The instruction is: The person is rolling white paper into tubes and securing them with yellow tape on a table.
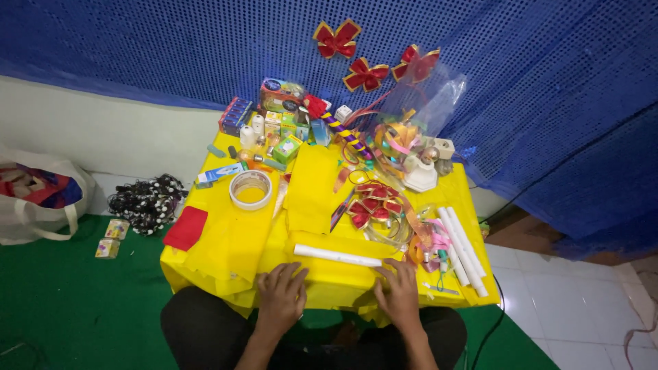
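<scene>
In the head view I see my left hand [281,291] flat and open on the yellow table [226,253], fingers spread, holding nothing. My right hand [397,291] is also flat and open, at 3 o'clock from the left one. The white paper roll [337,256] lies just beyond the fingertips of both hands, at 12 o'clock; I cannot tell if the right fingers touch it. At 11 o'clock sits a tape ring [251,189]. Red ribbon bows [373,204] lie at 1 o'clock, more white rolls [465,249] at 2 o'clock.
</scene>
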